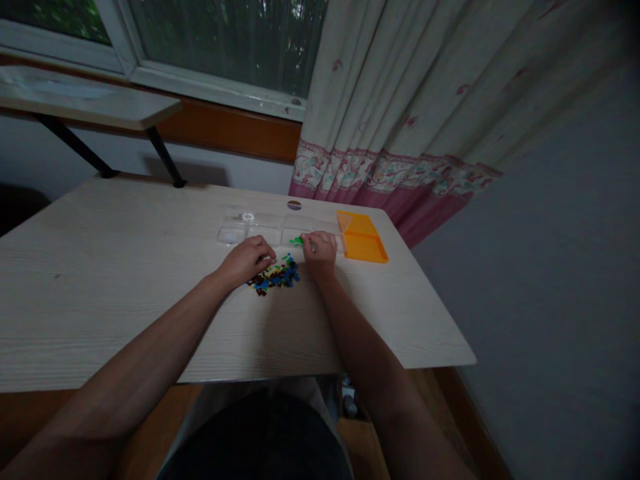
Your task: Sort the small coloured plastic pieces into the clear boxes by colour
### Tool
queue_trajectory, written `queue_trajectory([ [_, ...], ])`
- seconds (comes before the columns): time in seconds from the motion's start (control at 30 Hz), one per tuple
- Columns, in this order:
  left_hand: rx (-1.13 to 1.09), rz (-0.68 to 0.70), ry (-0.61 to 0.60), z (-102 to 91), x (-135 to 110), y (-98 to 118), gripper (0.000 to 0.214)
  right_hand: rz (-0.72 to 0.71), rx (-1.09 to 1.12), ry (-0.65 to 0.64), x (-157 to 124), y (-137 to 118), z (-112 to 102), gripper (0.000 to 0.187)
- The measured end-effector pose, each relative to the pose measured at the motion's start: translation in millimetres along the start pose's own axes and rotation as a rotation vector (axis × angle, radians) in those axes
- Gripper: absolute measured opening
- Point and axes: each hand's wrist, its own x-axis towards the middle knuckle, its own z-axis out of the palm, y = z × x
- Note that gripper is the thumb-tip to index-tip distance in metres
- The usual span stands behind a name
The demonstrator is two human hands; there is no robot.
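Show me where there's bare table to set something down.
Bare wood runs wide left of the left hand, and between both forearms at the near table edge. A narrower strip lies right of the orange lid. Crowded: coloured pieces, clear tray and right hand, close together.

Nothing legible here: no words, labels, brands or numbers on the tabletop [125, 267], trays or curtain [400, 100].

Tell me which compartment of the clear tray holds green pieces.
The near-row compartment at the right hand's fingertips, left of the orange tray: it alone shows green pieces.
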Motion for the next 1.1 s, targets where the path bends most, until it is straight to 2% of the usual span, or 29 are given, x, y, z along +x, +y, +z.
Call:
queue_trajectory([
  [0.33, -0.045, -0.01, 0.027, 3.8, 2.4, -2.3, 0.024, -0.007, 0.013, -0.026, 0.5, 1.2, 0.7, 0.023],
  [0.5, -0.077, -0.035, 0.089, 2.5, 2.6, 0.8, 0.026, -0.027, 0.035, -0.02, -0.6, -5.6, -2.5, 0.023],
  [0.6, -0.126, -0.097, 0.164, 1.6, 3.6, 1.1, 0.027, -0.112, 0.052, -0.064, -2.9, -15.0, -5.9, 0.02],
  [0.77, -0.225, -0.185, 0.28, -0.2, 6.7, 0.4, 0.023, -0.339, 0.078, -0.204, -10.5, -32.4, -9.3, 0.02],
  [0.87, -0.284, -0.219, 0.283, -0.2, 8.1, 0.7, 0.023, -0.4, 0.053, -0.215, -13.4, -38.2, -9.2, 0.025],
  [1.1, -0.342, -0.231, 0.222, 5.4, 9.2, -1.8, 0.025, -0.376, 0.037, -0.235, -13.4, -41.2, -9.6, 0.017],
])
